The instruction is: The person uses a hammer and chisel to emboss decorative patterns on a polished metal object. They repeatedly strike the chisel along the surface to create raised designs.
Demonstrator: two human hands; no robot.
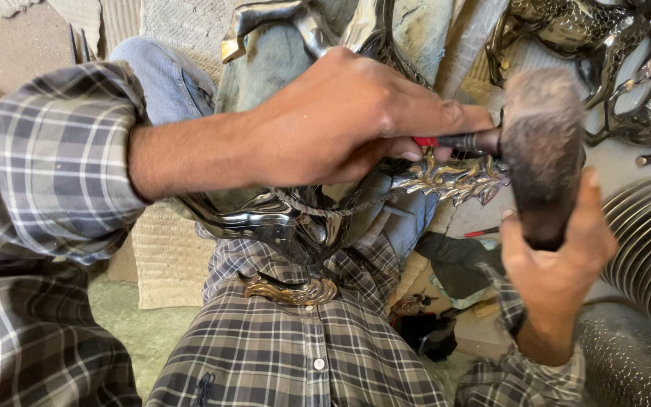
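Observation:
My left hand (340,120) reaches across from the left and is closed around a slim tool with a red and black handle (461,141). The tool's end meets a thick, dark, worn cylindrical block (542,143), blurred as if moving. My right hand (559,256) grips that block from below, at the right. Under both hands a shiny silver ornamental metal piece (280,218) rests on my lap. A gold leaf-shaped part (453,181) of the piece sticks out to the right, just below the tool.
More polished metal figures (604,38) lie at the upper right. A stack of ribbed round metal pieces (649,241) and a dark textured cylinder (627,362) stand at the right. A woven mat (167,256) lies under my legs, with small dark items (431,324) on the floor.

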